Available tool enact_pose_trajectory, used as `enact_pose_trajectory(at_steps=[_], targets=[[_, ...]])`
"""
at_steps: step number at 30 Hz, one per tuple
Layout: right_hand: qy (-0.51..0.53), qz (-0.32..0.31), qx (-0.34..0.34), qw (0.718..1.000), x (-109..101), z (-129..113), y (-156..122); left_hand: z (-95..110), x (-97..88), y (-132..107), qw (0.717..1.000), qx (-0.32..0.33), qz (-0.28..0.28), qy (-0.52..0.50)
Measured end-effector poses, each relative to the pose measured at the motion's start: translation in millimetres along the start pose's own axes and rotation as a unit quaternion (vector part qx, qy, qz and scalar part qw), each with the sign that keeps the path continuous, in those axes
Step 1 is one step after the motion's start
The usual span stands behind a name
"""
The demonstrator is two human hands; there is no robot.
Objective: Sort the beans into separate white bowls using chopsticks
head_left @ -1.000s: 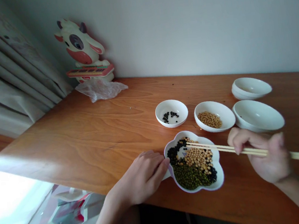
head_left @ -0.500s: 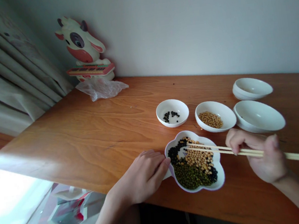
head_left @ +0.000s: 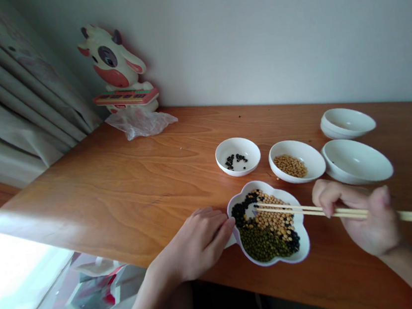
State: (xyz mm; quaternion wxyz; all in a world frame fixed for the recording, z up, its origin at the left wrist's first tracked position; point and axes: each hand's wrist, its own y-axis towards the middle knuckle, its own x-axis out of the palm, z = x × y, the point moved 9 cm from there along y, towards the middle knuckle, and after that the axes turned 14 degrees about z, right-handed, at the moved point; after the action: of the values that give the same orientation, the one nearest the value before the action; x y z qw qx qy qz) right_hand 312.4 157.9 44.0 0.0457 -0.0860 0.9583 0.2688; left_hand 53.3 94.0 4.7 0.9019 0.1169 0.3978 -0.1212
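Observation:
My left hand (head_left: 205, 242) is closed on the handle of a white flower-shaped dish (head_left: 304, 247), its thumb at the rim. In the dish lie yellow soybeans (head_left: 274, 219), green mung beans (head_left: 264, 243) and black beans (head_left: 240, 213). My right hand (head_left: 363, 215) grips a pair of light wooden chopsticks (head_left: 306, 210). Their tips are over a bare patch of the dish, between the black beans and the soybeans. Whether a bean is between the tips I cannot tell. Behind the dish stand a white bowl (head_left: 250, 163) with some black beans and another bowl (head_left: 316, 163) with soybeans.
Two more white bowls, a near one (head_left: 365, 165) and a far one (head_left: 348, 122), stand at the right. A cow toy keyboard (head_left: 116, 70) and a crumpled plastic bag (head_left: 145, 124) are at the back left. Below the table's left edge is a bag (head_left: 95, 293).
The chopsticks have shifted slightly down within the dish, and my right hand has moved a little to the right. My left hand and the dish stay where they were.

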Motion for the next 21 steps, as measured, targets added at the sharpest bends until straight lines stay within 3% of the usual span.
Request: enact_pose_trajectory(at_steps=[21], targets=[[-0.002,0.014,-0.020,1.000,6.3,-3.3,-2.0,0.1,-2.3,-0.8,1.000,0.007,0.018,0.002]])
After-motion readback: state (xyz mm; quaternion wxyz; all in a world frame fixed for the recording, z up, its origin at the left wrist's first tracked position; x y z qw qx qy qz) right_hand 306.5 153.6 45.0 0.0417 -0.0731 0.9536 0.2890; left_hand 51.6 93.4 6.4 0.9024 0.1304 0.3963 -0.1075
